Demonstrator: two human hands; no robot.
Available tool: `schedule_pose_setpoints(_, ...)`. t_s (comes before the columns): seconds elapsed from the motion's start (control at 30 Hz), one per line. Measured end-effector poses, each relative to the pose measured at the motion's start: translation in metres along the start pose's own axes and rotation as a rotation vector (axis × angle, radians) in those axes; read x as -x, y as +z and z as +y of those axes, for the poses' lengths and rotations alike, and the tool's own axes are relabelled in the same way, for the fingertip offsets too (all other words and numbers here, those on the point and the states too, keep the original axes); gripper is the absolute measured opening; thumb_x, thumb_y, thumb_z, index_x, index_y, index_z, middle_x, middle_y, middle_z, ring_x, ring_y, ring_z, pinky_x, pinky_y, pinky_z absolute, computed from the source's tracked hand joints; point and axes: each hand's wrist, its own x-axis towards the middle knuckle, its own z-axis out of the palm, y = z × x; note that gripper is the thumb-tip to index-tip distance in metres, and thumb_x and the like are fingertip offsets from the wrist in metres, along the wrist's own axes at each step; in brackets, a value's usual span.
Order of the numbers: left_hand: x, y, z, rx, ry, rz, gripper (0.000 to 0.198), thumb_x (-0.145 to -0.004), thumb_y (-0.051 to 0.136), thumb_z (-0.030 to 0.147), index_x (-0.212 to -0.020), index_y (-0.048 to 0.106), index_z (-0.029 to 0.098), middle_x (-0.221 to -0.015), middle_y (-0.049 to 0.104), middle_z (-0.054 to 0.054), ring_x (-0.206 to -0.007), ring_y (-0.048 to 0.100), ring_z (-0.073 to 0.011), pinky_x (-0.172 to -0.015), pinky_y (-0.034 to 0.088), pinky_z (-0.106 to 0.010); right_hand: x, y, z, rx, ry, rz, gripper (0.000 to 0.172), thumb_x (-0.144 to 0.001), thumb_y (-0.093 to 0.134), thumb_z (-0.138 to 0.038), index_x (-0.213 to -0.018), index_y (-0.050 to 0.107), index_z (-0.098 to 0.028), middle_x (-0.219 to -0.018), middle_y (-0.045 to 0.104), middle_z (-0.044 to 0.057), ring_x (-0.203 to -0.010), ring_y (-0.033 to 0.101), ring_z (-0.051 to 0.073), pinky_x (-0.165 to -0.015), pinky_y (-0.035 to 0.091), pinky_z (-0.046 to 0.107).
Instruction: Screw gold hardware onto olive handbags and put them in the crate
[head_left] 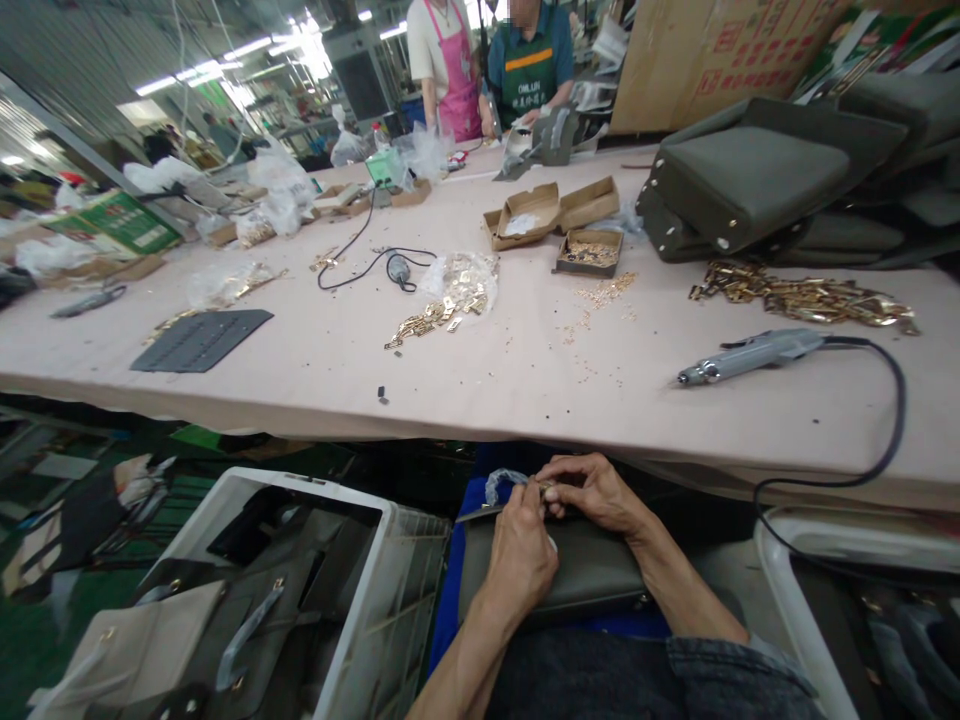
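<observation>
Both my hands work in my lap below the table edge. My left hand (527,545) is closed, its fingers pinched on a small gold metal fitting (545,489) at the top of a grey-green bag (592,580) lying on my lap. My right hand (592,492) is curled over the same fitting from the right, fingers pressed together. A bit of clear plastic wrap (501,483) sticks up just left of the fingers. The fitting is mostly hidden by the fingers.
An electric screwdriver (750,355) with a black cord lies on the pink table (480,380). Gold hardware (450,300), small cardboard boxes (547,215) and stacked grey-green bags (750,180) sit further back. A white crate (352,600) of bags stands left. Two people stand at the far end.
</observation>
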Motion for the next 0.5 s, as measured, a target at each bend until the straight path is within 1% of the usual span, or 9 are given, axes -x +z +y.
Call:
schedule_pose_setpoints(0.03,-0.001,-0.004,-0.002,0.111,-0.008,-0.03,0.036,-0.093,0.04,0.009,-0.116,0.067,0.015,-0.101,0.068,-0.015,-0.087,0.068,-0.0247,-0.08,0.055,-0.037,0.0,-0.001,0.0,0.0,0.005,-0.002,0.024,-0.084,0.082,-0.034,-0.103,0.081,-0.018,-0.091,0.071,0.004,-0.065,0.065,0.014,-0.062,0.056,0.027)
schedule_pose_setpoints(0.07,-0.002,-0.007,-0.006,0.242,-0.038,-0.082,0.035,-0.096,0.039,0.014,-0.115,0.068,0.015,-0.091,0.068,-0.012,-0.077,0.068,-0.0222,-0.073,0.056,-0.035,0.001,-0.001,-0.001,0.002,0.012,-0.005,0.025,-0.084,0.082,-0.034,-0.103,0.08,-0.018,-0.09,0.071,0.004,-0.065,0.066,0.014,-0.062,0.056,0.027)
schedule_pose_setpoints(0.13,-0.005,-0.012,-0.015,0.521,-0.15,-0.231,0.037,-0.1,0.039,0.026,-0.115,0.07,0.013,-0.068,0.064,-0.006,-0.054,0.063,-0.017,-0.058,0.054,-0.029,0.001,-0.001,-0.003,0.006,0.026,-0.016,0.026,-0.083,0.082,-0.035,-0.102,0.08,-0.018,-0.088,0.071,0.004,-0.067,0.067,0.016,-0.063,0.058,0.029)
schedule_pose_setpoints(0.17,-0.006,-0.015,-0.02,0.641,-0.213,-0.291,0.039,-0.099,0.041,0.032,-0.115,0.071,0.011,-0.06,0.062,-0.003,-0.046,0.06,-0.0154,-0.054,0.052,-0.027,0.0,-0.001,-0.004,0.009,0.031,-0.024,0.027,-0.082,0.083,-0.035,-0.102,0.08,-0.017,-0.087,0.071,0.004,-0.068,0.068,0.017,-0.063,0.058,0.029)
schedule_pose_setpoints(0.2,-0.007,-0.016,-0.024,0.734,-0.264,-0.325,0.041,-0.097,0.046,0.036,-0.115,0.072,0.009,-0.055,0.061,-0.002,-0.043,0.059,-0.0151,-0.052,0.053,-0.027,0.0,-0.001,-0.005,0.012,0.035,-0.032,0.027,-0.082,0.083,-0.036,-0.101,0.08,-0.017,-0.087,0.071,0.004,-0.069,0.069,0.018,-0.063,0.059,0.03)
schedule_pose_setpoints(0.23,-0.008,-0.017,-0.028,0.8,-0.295,-0.335,0.043,-0.094,0.052,0.038,-0.114,0.073,0.007,-0.055,0.063,-0.004,-0.044,0.062,-0.0158,-0.053,0.054,-0.027,-0.001,-0.001,-0.006,0.017,0.039,-0.04,0.027,-0.082,0.083,-0.036,-0.101,0.08,-0.017,-0.087,0.071,0.004,-0.069,0.069,0.018,-0.063,0.059,0.03)
schedule_pose_setpoints(0.33,-0.009,-0.017,-0.036,0.89,-0.342,-0.289,0.046,-0.085,0.065,0.04,-0.109,0.075,0.002,-0.058,0.069,-0.009,-0.048,0.067,-0.0178,-0.056,0.058,-0.028,-0.003,-0.001,-0.004,0.04,0.047,-0.064,0.027,-0.082,0.083,-0.035,-0.101,0.08,-0.016,-0.085,0.07,0.004,-0.066,0.069,0.016,-0.062,0.06,0.029)
schedule_pose_setpoints(0.43,-0.009,-0.015,-0.039,0.941,-0.369,-0.262,0.05,-0.082,0.072,0.041,-0.108,0.075,-0.002,-0.057,0.069,-0.01,-0.047,0.066,-0.0179,-0.053,0.058,-0.027,-0.005,-0.002,0.0,0.045,0.05,-0.079,0.026,-0.083,0.083,-0.033,-0.102,0.08,-0.016,-0.085,0.07,0.004,-0.067,0.07,0.017,-0.061,0.059,0.028)
schedule_pose_setpoints(0.5,-0.009,-0.013,-0.041,0.975,-0.377,-0.259,0.05,-0.082,0.074,0.041,-0.109,0.076,-0.001,-0.057,0.07,-0.01,-0.047,0.067,-0.0179,-0.053,0.059,-0.028,-0.005,-0.003,0.002,0.037,0.051,-0.084,0.025,-0.083,0.083,-0.032,-0.102,0.08,-0.017,-0.086,0.071,0.005,-0.068,0.07,0.018,-0.061,0.059,0.028)
